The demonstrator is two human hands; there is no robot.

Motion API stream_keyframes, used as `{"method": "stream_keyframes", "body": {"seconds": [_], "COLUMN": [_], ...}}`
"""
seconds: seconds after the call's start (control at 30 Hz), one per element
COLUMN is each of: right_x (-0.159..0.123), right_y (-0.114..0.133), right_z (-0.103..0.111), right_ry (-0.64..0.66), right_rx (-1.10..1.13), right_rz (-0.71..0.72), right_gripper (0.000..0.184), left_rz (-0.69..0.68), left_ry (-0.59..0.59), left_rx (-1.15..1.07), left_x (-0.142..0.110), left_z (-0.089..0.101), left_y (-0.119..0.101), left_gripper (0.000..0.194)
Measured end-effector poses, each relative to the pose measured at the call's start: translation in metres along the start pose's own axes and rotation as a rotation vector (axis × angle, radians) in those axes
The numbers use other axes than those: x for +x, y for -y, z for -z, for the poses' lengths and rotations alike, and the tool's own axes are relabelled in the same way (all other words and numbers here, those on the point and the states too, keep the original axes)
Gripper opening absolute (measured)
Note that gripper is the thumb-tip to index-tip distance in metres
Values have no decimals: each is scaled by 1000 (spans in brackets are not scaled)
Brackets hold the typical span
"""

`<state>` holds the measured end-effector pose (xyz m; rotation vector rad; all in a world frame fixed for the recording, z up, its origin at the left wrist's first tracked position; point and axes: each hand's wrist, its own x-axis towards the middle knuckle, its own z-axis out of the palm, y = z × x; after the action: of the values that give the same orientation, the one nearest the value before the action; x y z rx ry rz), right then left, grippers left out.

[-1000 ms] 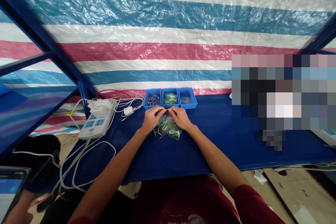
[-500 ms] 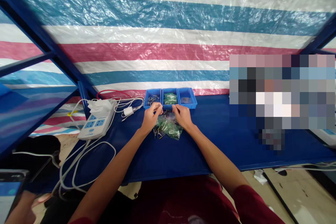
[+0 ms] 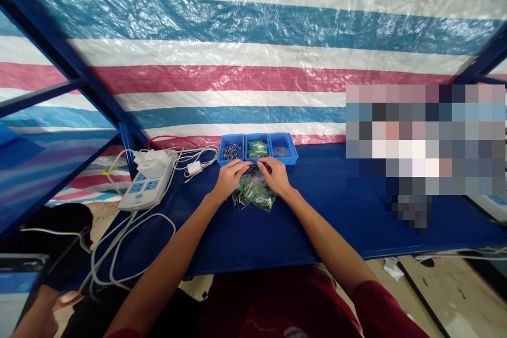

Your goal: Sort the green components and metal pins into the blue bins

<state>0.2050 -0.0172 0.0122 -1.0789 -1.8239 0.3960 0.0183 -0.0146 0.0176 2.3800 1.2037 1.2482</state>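
My left hand [image 3: 228,177] and my right hand [image 3: 276,176] rest close together on the blue table [image 3: 325,211], fingertips meeting over a small dark part [image 3: 252,169] that they pinch. It is too small to identify. Just below the hands lies a pile of small green circuit boards [image 3: 256,195], with several dark pins [image 3: 236,202] at its left edge. Right behind the hands stand three blue bins: the left bin [image 3: 231,150] holds dark pins, the middle bin [image 3: 257,148] green boards, and the right bin [image 3: 282,150] something brownish.
A white power strip [image 3: 144,185] with plugs and looping white cables [image 3: 119,243] lies at the left. Another person's hand holds a phone [image 3: 18,290] at the bottom left. A striped tarp [image 3: 253,63] forms the back wall. Blue frame bars [image 3: 59,58] stand at the left.
My hands parted slightly and moved up towards the bins, then came back together over the small part above the pile.
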Motion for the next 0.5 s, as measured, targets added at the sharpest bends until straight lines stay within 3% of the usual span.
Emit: {"method": "stream_keyframes", "body": {"seconds": [0.2, 0.33, 0.5], "right_x": [-1, 0, -1], "right_y": [0, 2, 7], "right_z": [-1, 1, 0], "right_ry": [77, 61, 164], "right_rx": [56, 101, 70], "right_rz": [82, 55, 50], "right_gripper": [32, 34, 36], "left_rz": [132, 215, 271], "left_ry": [-78, -119, -117], "left_rx": [-96, -315, -450], "left_x": [1, 3, 4], "left_z": [1, 0, -1], "left_y": [-4, -5, -5], "left_gripper": [27, 28, 28]}}
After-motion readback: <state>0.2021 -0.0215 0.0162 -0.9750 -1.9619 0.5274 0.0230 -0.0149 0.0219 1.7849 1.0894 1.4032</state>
